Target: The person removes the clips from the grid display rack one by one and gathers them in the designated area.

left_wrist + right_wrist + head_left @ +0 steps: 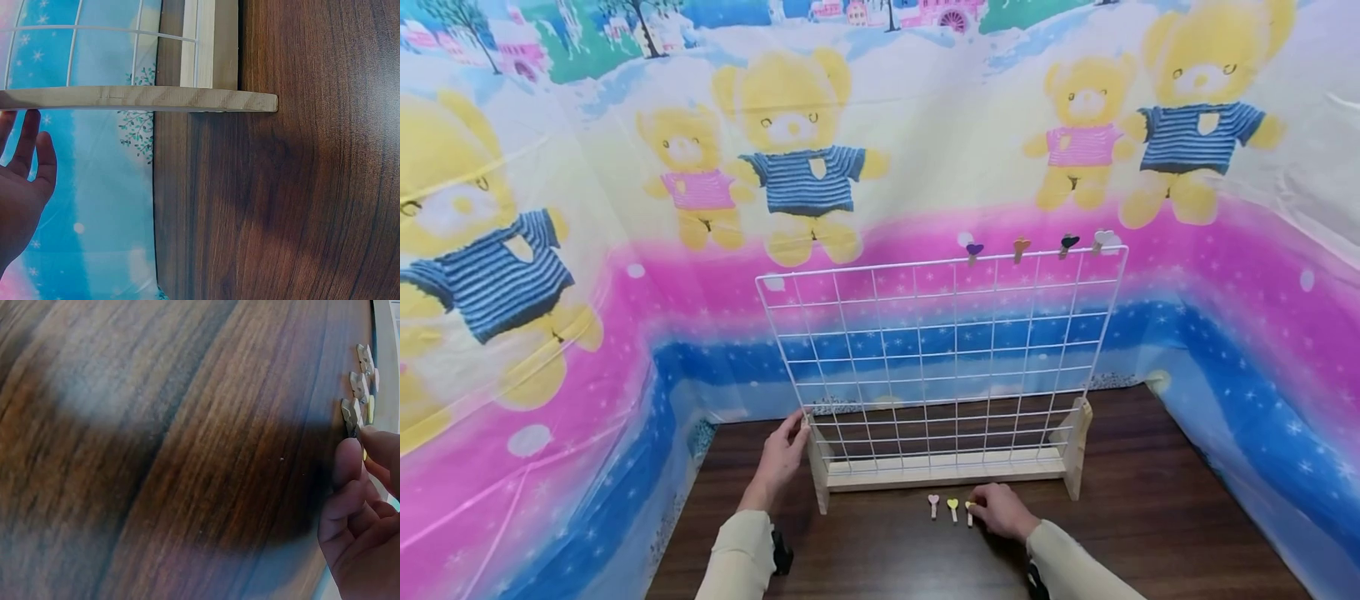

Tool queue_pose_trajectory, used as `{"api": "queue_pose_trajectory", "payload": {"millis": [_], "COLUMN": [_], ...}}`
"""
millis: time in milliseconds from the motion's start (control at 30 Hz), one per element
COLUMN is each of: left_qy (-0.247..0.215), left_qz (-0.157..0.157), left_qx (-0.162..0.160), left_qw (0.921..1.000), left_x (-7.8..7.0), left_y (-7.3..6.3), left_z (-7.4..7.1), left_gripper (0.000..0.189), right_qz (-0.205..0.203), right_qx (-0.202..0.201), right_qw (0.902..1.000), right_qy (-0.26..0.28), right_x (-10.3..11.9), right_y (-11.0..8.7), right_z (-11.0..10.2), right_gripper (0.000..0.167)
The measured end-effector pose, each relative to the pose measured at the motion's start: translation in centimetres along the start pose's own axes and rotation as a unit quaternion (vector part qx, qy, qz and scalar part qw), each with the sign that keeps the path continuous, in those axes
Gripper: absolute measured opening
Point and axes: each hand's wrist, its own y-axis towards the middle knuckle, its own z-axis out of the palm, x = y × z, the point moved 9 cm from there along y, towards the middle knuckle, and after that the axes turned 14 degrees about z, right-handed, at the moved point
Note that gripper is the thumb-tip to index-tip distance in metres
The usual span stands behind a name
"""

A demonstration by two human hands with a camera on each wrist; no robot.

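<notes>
As the right hand (1000, 510) pinches it between thumb and finger, a small wooden clip (969, 515) sits at that hand's left side; its heart is mostly covered, a bit of yellow showing, and whether it touches the table (865, 550) cannot be told. Just left of the same hand lie two more heart clips in a row, first a yellow one (953, 509), then a pink one (933, 506). Beyond the right hand runs the wooden base (943, 471) of a rack carrying a white wire grid (922, 355). With fingers fairly straight and grasping nothing, the left hand (782, 454) touches the outer side of the left upright (817, 467); the right upright (1077, 450) stands beyond the right hand and to its right. Well above and past the right hand, four heart clips sit along the grid's top wire, left to right: a purple clip (974, 249), an orange clip (1021, 245), a black clip (1069, 242) and a white clip (1102, 239). Past both hands and out to either side hangs a bear-printed cloth (925, 192) with pink and blue bands.
</notes>
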Motion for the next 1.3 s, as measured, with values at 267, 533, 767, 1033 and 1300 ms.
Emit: {"api": "queue_pose_trajectory", "payload": {"millis": [267,533,767,1033,1300], "left_qy": [-0.003,-0.003,-0.004,-0.004,-0.003], "left_qz": [0.001,0.002,0.005,-0.004,-0.006], "left_qx": [-0.001,-0.005,-0.004,-0.002,-0.003], "left_qw": [1.0,1.0,1.0,1.0,1.0], "left_x": [0.3,0.3,0.1,0.1,0.3], "left_y": [-0.1,0.0,0.1,0.0,0.0], "left_z": [0.2,0.0,-0.1,0.0,0.0], "left_gripper": [0.04,0.04,0.04,0.04,0.04], "right_qz": [-0.015,-0.059,-0.12,-0.169,-0.211], "right_qx": [-0.033,-0.039,-0.034,-0.077,-0.149], "right_qw": [0.9989,0.9959,0.9895,0.9777,0.963], "right_qy": [-0.029,-0.056,-0.073,-0.098,-0.077], "right_x": [0.0,2.4,6.9,12.2,18.3], "right_y": [-0.5,-2.2,-4.0,-5.7,-7.0], "right_z": [-0.3,-4.1,-9.9,-17.0,-24.7], "right_gripper": [0.004,0.007,0.006,0.007,0.016]}}
